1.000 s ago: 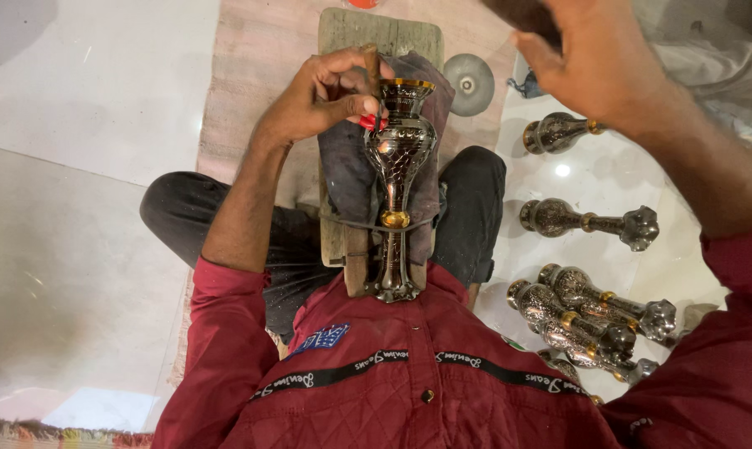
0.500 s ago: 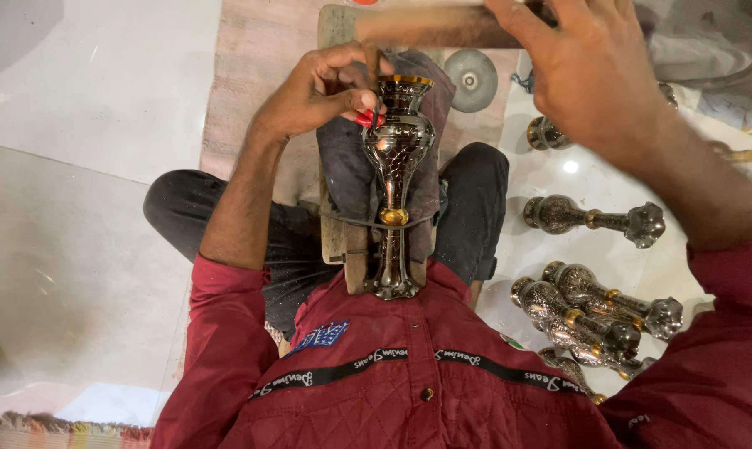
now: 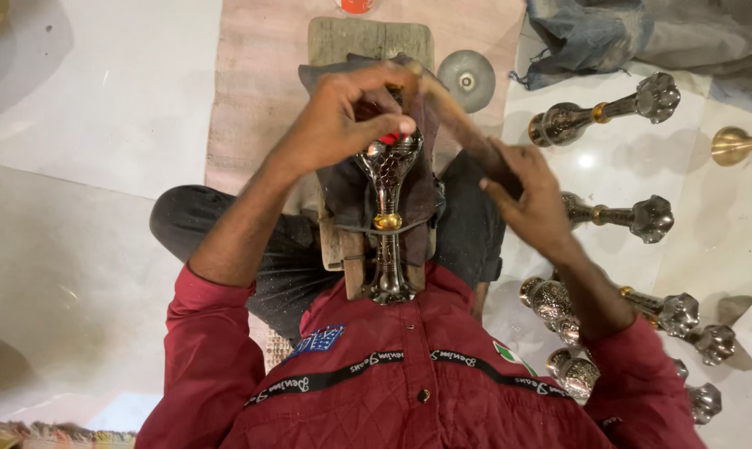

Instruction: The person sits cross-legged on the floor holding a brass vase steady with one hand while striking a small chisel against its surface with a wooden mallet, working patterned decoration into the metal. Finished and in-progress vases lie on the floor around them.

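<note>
Two hands meet over an engraved metal vase [image 3: 386, 179] that lies lengthwise on a dark cloth [image 3: 343, 191] draped over a wooden block [image 3: 368, 41], the block running away from the person's lap across a pinkish mat [image 3: 251, 91] on the white floor [image 3: 93, 125]. The vase's foot [image 3: 390, 287] points at the person's red shirt, a gold band [image 3: 387, 221] rings its stem, and its wide end lies under the left hand. The left hand [image 3: 343, 116] is curled narrow, fingertips pinched on a small red-tipped thing [image 3: 390, 138] pressed against the vase's upper body; what that thing is cannot be told. The right hand [image 3: 530, 195], just beside the vase on its outer side, is closed around the near end of a long brown wooden stick [image 3: 455, 125], blurred, whose far end slants up to the top of the vase beside the left hand's fingers. Beyond the stick's far end a round grey disc [image 3: 467, 79] lies on the mat. Further out from the right hand, more vases of the same kind lie on their sides on the floor: one far [image 3: 600, 112], one level with the hand [image 3: 621, 216], and a cluster [image 3: 625, 341] near the right elbow. A brass-coloured piece [image 3: 737, 145] lies well apart at the edge, and crumpled denim [image 3: 609, 33] lies beyond.
</note>
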A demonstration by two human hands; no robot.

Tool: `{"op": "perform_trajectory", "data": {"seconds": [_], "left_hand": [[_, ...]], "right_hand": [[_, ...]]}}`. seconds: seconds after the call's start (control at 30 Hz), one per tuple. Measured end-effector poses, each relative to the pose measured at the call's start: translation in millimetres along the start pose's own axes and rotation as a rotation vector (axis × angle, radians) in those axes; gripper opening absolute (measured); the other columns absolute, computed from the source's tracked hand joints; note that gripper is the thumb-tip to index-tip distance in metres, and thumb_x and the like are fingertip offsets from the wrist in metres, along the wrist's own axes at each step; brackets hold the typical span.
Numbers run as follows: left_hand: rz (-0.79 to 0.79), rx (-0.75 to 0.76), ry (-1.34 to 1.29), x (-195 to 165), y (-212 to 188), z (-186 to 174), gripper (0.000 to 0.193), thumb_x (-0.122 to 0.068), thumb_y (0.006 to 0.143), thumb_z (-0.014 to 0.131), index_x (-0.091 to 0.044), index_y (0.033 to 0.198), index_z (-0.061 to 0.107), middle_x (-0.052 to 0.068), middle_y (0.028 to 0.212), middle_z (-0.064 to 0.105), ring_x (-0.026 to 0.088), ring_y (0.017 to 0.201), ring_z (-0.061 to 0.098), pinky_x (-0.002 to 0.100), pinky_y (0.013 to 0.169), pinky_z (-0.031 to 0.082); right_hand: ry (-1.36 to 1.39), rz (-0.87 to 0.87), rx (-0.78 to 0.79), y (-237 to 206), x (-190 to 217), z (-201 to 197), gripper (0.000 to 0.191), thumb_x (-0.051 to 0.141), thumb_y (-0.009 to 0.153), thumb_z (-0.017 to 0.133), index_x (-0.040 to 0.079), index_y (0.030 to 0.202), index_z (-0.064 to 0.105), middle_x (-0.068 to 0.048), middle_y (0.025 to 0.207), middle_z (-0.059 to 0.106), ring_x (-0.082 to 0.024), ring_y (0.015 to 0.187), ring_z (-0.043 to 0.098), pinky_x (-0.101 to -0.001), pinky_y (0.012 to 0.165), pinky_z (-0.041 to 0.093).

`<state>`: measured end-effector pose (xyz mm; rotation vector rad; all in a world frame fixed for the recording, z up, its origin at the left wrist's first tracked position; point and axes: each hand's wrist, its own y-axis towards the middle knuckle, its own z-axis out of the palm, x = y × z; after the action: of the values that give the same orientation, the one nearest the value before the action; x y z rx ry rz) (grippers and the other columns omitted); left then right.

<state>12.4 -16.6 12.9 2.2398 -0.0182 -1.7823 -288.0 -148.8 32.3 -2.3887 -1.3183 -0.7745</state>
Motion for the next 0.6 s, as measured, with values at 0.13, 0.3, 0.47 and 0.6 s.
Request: {"op": "perform_trajectory", "data": {"seconds": [0.13, 0.3, 0.47, 0.6], "left_hand": [[0.073, 0.054, 0.152, -26.9, 3.5, 6.0, 0.044, -0.013, 0.093, 0.082, -0.010, 0.133, 0.064, 0.010, 0.094, 0.078, 0.017, 0.081, 0.077, 0.033, 0.068, 0.059], [0.115, 0.089, 0.358, -46.4, 12.1, 7.3, 0.038, -0.012, 0.092, 0.082, -0.011, 0.126, 0.065, 0.013, 0.089, 0.075, 0.024, 0.082, 0.076, 0.038, 0.063, 0.055], [-0.021, 0.131, 0.360, -49.8, 16.8, 6.0, 0.034, -0.011, 0.091, 0.080, -0.014, 0.123, 0.067, 0.009, 0.080, 0.075, 0.021, 0.070, 0.075, 0.038, 0.060, 0.055], [0.003, 0.104, 0.360, -48.7, 17.0, 6.6, 0.037, -0.012, 0.090, 0.081, -0.012, 0.123, 0.066, 0.011, 0.081, 0.073, 0.022, 0.072, 0.075, 0.039, 0.062, 0.055]], "right_hand": [[0.123, 0.104, -0.051, -18.1, -2.8, 20.9, 0.061, 0.014, 0.091, 0.076, 0.013, 0.149, 0.057, -0.014, 0.113, 0.058, -0.024, 0.100, 0.061, -0.0362, 0.084, 0.052], [0.009, 0.045, -0.063, -19.0, -5.8, 21.9, 0.061, 0.012, 0.093, 0.076, 0.015, 0.151, 0.058, -0.015, 0.113, 0.061, -0.026, 0.103, 0.061, -0.0384, 0.088, 0.052], [0.038, 0.164, -0.014, -11.9, -10.1, 6.9, 0.057, 0.016, 0.096, 0.074, 0.019, 0.151, 0.056, -0.014, 0.115, 0.063, -0.026, 0.100, 0.063, -0.0371, 0.085, 0.054], [-0.182, -0.041, -0.069, -5.9, -15.9, -19.4, 0.057, 0.009, 0.096, 0.076, 0.016, 0.151, 0.061, -0.017, 0.125, 0.064, -0.030, 0.114, 0.062, -0.0400, 0.096, 0.054]]}}
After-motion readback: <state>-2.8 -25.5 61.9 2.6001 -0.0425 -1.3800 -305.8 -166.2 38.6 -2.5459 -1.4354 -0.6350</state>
